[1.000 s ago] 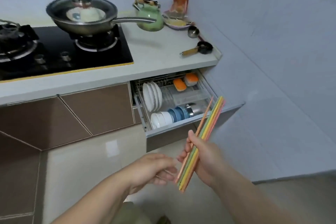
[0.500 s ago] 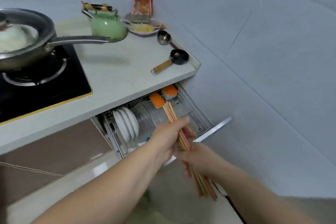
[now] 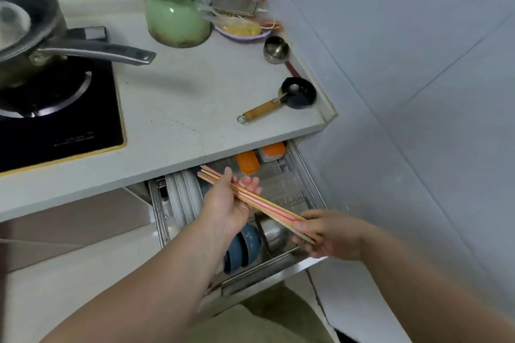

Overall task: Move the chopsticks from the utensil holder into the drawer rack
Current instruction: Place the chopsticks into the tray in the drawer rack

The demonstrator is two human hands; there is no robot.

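A bundle of pastel chopsticks [image 3: 267, 205], pink, yellow and green, lies almost level over the open drawer rack [image 3: 302, 175]. My left hand [image 3: 228, 203] grips the bundle near its far end, thumb on top. My right hand [image 3: 326, 234] pinches the near end. The rack is a pulled-out wire drawer under the counter. It holds upright white plates [image 3: 182, 198], blue bowls [image 3: 242, 248], a steel cup [image 3: 274, 234] and orange-lidded boxes [image 3: 248, 161]. The utensil holder is not in view.
The white counter [image 3: 195, 108] overhangs the back of the drawer. On it stand a green kettle [image 3: 175, 17], a small black ladle pan [image 3: 295, 93], a steel cup [image 3: 276, 49] and a plate of food [image 3: 242, 30]. A pan sits on the black hob [image 3: 55, 108]. A grey wall [image 3: 418, 92] bounds the right side.
Both hands carried the chopsticks from above the floor to over the drawer. The bundle swung from steep to nearly level, and my left hand took hold of its far end.
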